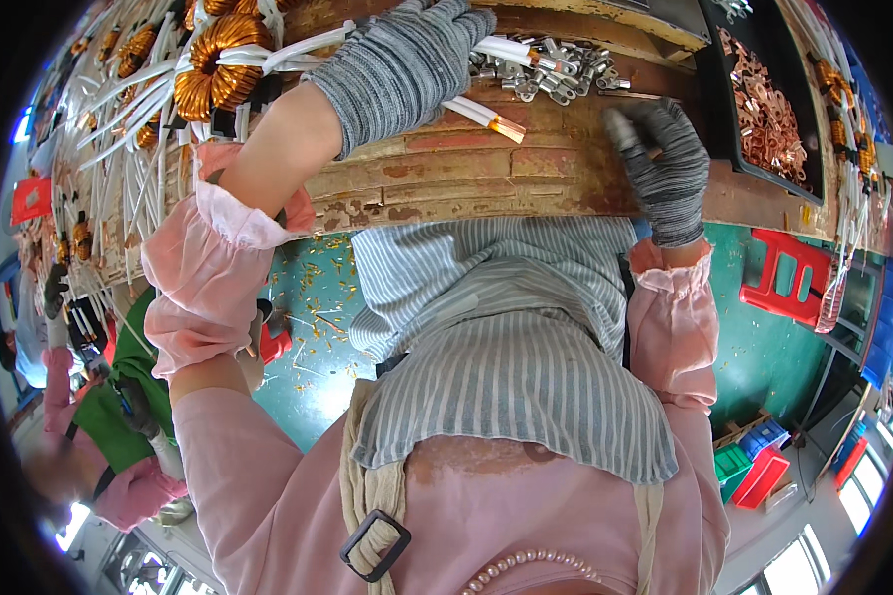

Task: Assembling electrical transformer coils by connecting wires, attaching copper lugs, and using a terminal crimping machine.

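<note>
My left hand [407, 59], in a light grey glove, is closed over the white-sleeved leads [486, 114] of a copper-wound ring coil [218, 64] lying on the worn wooden bench [466, 178]. The leads' bare copper tips stick out past the glove to the right. A heap of small silver terminals [546, 67] lies just beyond that hand. My right hand [665, 169], in a dark grey glove, rests on the bench near its front edge, thumb up. It sits below the terminals and I see nothing in it.
A black tray of copper lugs [764, 109] sits at the right of the bench. Several more coils with white leads [119, 129] cover its left side. A red stool [789, 273] stands on the green floor. Another person in pink sleeves [119, 436] works at the left.
</note>
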